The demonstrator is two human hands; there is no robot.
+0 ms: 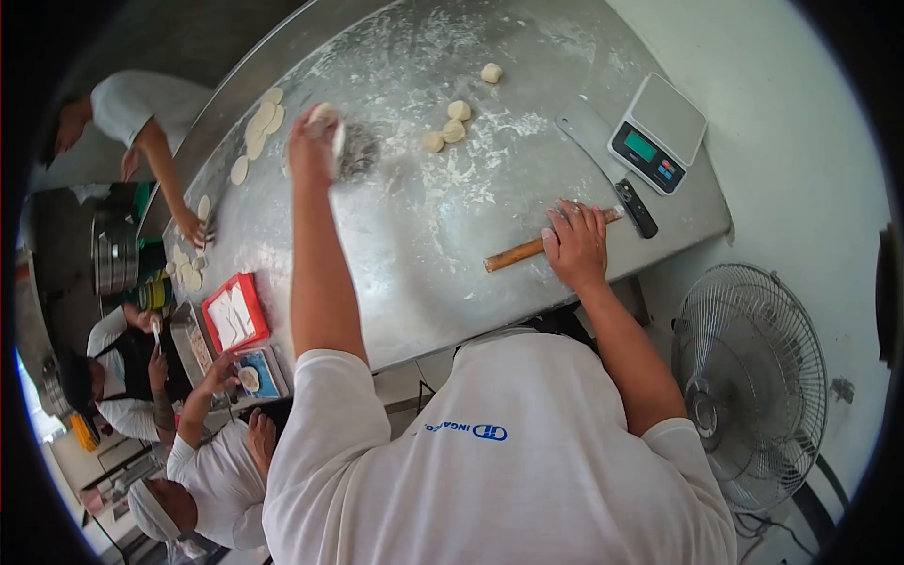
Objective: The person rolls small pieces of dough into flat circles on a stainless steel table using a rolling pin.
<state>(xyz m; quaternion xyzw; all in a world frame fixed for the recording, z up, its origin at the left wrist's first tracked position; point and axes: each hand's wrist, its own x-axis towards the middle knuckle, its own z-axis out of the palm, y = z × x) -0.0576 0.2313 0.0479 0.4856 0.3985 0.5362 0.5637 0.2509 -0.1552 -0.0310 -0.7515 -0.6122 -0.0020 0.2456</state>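
R hand is nearest, at the right by the table edge. It lies over the rolling pin, fingers a bit apart, laid across rather than wrapped tight afaict. IMO keep that palm flat n light so the pin turns evenly. Black handle of a blade is just beside the pin's right end, so watch your stroke there.

Further out, left: L hand is blurry w/ pale dough at its fingers, can't tell if it's gripped or just touched. I'd handle it gently, w/ only a little flour. Farther, three dough balls grouped, one lone ball farthest.
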